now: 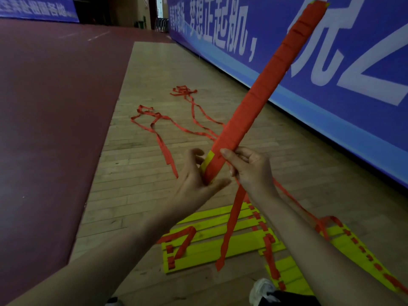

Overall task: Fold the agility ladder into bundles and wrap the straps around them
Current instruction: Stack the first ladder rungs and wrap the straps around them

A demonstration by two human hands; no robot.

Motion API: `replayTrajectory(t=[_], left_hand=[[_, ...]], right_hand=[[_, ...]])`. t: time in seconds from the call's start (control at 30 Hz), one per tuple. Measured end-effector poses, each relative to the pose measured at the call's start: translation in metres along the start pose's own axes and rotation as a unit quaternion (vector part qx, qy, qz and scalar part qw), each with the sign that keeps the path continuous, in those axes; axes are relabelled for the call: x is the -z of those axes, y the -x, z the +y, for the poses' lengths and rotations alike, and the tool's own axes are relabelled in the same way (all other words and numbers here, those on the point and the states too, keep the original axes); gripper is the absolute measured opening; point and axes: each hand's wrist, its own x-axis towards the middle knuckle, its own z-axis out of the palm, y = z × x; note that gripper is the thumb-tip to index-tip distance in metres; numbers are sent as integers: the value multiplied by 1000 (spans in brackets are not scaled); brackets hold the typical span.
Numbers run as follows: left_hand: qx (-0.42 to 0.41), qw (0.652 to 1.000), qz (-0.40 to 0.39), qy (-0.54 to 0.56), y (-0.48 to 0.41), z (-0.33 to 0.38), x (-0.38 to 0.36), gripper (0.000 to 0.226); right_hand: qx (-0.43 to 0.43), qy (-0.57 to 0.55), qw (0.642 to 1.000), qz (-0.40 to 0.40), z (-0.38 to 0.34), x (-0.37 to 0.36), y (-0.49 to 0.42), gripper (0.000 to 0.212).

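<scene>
Small banner [37,9]: blue, at the far left corner of the floor [136,168]. Its white writing is too blurry to read.
Loose straps [159,122]: red, lying in messy loops on the wood floor, far from the hands. They can knot up if they get pulled.
Left hand [194,180]: its fingers curl round the bottom end of the bundle. The hand is blurry, so I cannot tell how tight the hold is.
Bundle [271,69]: a long stick of ladder rungs, up in the air above the floor and leaning up to the right. Red strap covers nearly all of it. A bit of yellow shows at the bottom.
Right hand [251,173]: its fingers wrap round the bundle just above the left hand, with the thumb on top.
Strap tail [231,221]: it hangs down loose from the hands. If a hand lets go, the wrap can get slack and come undone.
Flat rungs [212,246]: yellow, on the floor near the person's shoe [262,288]. The tail could catch on them.
Big banner [331,74]: blue, along the right edge of the floor. The white writing says "梦想正起航". The letters after it are cut off.
</scene>
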Motion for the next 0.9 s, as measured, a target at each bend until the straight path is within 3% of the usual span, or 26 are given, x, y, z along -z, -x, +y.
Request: replayTrajectory(t=[0.17,0.37,0.57,0.67,0.8,0.9], left_hand=[[-155,968,77,-181,0,-5,-3,32],[-137,977,37,-157,-2,-9,-1,31],[-59,998,-12,-11,0,-4,6,10],[-41,995,-37,82,2,4,7,8],[-5,966,-85,244,3,14,12,9],[16,938,-125,323,3,15,12,14]], right_hand=[[34,31,999,26,0,-4,1,37],[27,38,999,27,0,-3,3,25],[-12,0,999,-48,0,4,5,9],[-50,-25,997,-53,2,7,3,11],[-96,-69,991,-54,-1,9,3,6],[-112,-100,985,-90,-8,12,3,24]])
